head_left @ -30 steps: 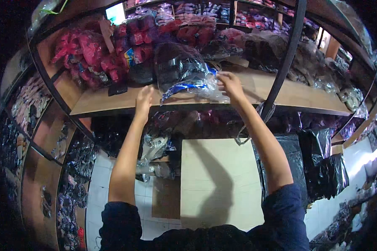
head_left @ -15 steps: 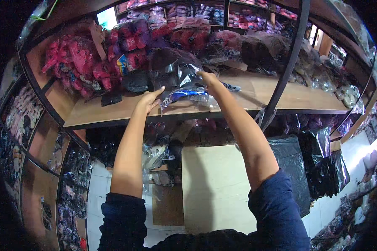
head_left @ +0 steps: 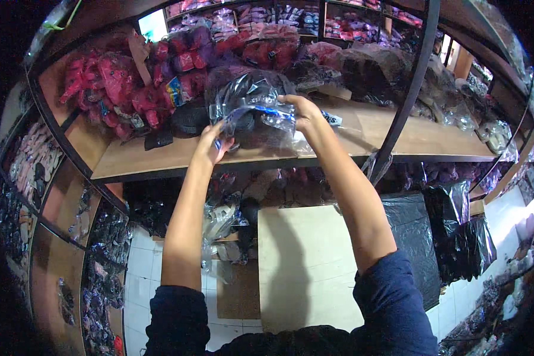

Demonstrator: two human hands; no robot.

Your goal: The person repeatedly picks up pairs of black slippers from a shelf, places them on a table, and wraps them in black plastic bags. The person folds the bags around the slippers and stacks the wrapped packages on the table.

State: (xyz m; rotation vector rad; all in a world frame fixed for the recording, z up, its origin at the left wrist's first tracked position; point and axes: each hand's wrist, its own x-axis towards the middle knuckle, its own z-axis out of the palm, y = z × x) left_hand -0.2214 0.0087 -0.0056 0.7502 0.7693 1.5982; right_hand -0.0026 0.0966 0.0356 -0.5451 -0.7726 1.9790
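Both of my hands hold a clear plastic bag of dark items [head_left: 252, 110] with a blue strip, over the wooden shelf [head_left: 160, 160]. My left hand [head_left: 212, 144] grips its lower left corner. My right hand [head_left: 302, 113] grips its right side. The bag rests against a heap of similar dark bagged goods behind it.
Red and pink bagged goods [head_left: 113, 89] fill the shelf's left part, dark ones [head_left: 368, 68] the right. A black metal upright [head_left: 406, 89] crosses the shelf at right. Below lie a pale board [head_left: 302, 267], black plastic bags [head_left: 451, 237] and a white tiled floor [head_left: 142, 267].
My arms have reached further up and back, carrying the bag deeper onto the shelf toward the dark heap. The camera has tilted, so the shelf sits closer.
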